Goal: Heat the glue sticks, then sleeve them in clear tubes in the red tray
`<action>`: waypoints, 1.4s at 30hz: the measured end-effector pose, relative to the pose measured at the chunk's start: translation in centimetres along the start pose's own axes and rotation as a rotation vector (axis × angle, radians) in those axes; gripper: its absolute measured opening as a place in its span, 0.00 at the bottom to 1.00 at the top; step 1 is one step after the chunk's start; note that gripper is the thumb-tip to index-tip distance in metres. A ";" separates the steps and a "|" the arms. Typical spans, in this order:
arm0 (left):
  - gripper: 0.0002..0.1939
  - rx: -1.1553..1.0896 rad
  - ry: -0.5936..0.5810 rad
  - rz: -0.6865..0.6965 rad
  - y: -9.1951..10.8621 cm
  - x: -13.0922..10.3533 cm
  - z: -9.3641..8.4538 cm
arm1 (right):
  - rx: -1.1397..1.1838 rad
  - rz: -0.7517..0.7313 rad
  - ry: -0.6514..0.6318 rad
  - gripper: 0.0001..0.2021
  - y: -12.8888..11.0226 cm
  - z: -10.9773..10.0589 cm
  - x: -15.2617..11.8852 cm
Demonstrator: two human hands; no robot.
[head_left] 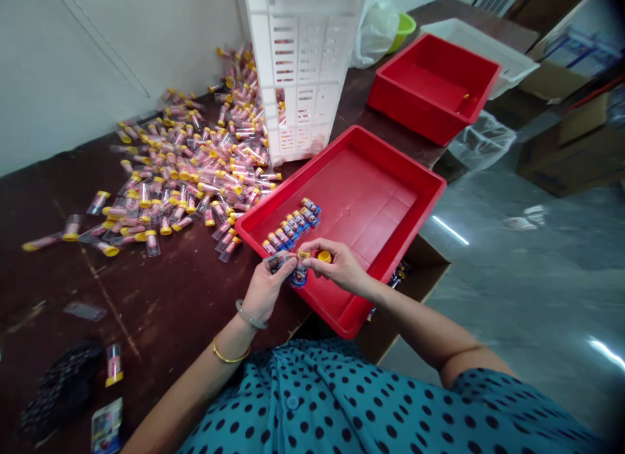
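Blue-backed piece [299, 275] sits between both hands, over the near edge of the red tray [366, 193], presumably so drops land inside. I find the left hand [262, 288] pinching its side; the right hand [344, 268] pinches its yellow top, a yellow cap [325, 256] tucked against the fingers, likely for ready reach. Just beyond the fingertips, similar pieces [293, 223] form a neat row. Beyond the left hand, yellow-capped tubes [170, 174] lie heaped on the worktop [161, 304].
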State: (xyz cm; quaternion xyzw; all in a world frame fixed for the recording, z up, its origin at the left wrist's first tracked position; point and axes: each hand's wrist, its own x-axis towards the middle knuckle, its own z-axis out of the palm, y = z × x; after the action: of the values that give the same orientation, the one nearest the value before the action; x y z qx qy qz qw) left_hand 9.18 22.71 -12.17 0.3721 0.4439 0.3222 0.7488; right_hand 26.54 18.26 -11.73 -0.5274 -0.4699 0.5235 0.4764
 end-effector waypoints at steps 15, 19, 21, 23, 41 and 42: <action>0.21 -0.002 -0.051 -0.152 1.2 0.5 -2.3 | -0.918 0.046 -0.044 0.09 5.2 -11.2 20.2; 0.22 -0.027 -0.076 -0.152 1.1 0.7 -2.3 | -0.992 -0.025 -0.148 0.12 5.5 -10.1 21.1; 0.22 -0.031 -0.076 -0.158 1.1 0.7 -2.3 | -1.023 -0.055 -0.183 0.12 5.5 -10.2 21.0; 0.22 -0.033 -0.077 -0.158 1.1 0.8 -2.3 | -1.047 -0.070 -0.201 0.11 5.4 -10.6 20.6; 0.21 -0.088 -0.086 -0.139 1.0 1.6 -1.7 | -0.568 -0.039 -0.221 0.13 1.2 -8.4 10.8; 0.20 -0.094 -0.066 -0.125 1.1 1.6 -1.4 | -0.433 0.003 -0.296 0.11 0.4 -8.0 10.2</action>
State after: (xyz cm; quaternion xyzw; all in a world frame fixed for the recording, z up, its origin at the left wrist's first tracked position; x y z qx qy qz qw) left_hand 8.36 24.97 -12.43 0.3187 0.4255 0.2828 0.7984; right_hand 34.68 28.30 -13.22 -0.5354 -0.6347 0.4831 0.2777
